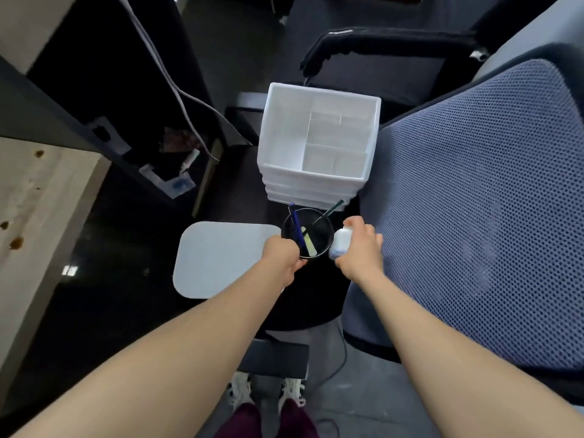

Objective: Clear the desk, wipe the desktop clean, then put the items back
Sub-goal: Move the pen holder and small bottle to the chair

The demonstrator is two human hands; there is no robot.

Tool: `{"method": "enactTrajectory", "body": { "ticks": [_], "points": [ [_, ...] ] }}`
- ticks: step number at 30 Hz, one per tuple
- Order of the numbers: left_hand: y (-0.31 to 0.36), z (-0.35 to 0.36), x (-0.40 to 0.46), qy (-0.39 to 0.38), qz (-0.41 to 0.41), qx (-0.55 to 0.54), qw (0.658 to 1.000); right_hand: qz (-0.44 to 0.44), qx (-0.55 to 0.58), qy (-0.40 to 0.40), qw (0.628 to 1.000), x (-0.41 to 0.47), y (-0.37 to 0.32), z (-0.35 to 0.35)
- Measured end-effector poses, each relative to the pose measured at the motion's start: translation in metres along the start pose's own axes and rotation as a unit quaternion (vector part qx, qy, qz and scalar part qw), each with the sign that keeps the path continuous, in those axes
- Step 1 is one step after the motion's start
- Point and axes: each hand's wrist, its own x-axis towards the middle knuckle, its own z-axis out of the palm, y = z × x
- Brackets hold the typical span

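A black pen cup [319,230] holding a blue pen, a thin dark pen and a yellow-green stick stands on a dark chair seat below me. My left hand [282,256] grips the cup's near rim. Just to its right, my right hand [360,248] holds a small white bottle [340,243]. A white desk organiser [319,143] with dividers and drawers stands on the seat right behind the cup. A flat white pad [221,257] lies on the seat to the left of the cup. The stained light desktop [28,200] shows at the left edge.
The mesh backrest of the chair [483,200] fills the right side. Another dark chair with an armrest [379,42] stands beyond the organiser. A grey cable [177,86] hangs by the dark desk frame at left. My feet and a black chair base are below.
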Motion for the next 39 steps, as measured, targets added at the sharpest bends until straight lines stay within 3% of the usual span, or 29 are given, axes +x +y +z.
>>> {"method": "enactTrajectory", "body": {
  "ticks": [9,20,29,39],
  "points": [
    [-0.037,0.022,0.090,0.077,-0.002,0.034,0.996,0.024,-0.089,-0.007,0.996,0.070,0.030,0.055],
    [-0.075,0.034,0.100,0.143,-0.029,0.074,0.987,-0.035,-0.143,-0.014,0.989,0.102,0.043,0.073],
    [-0.114,0.031,0.099,0.164,-0.097,-0.059,0.980,-0.069,-0.161,-0.055,0.983,0.110,0.043,0.084],
    [-0.123,0.032,0.099,0.190,-0.099,-0.083,0.973,-0.076,-0.163,-0.049,0.982,0.117,0.048,0.101]
  ]
}}
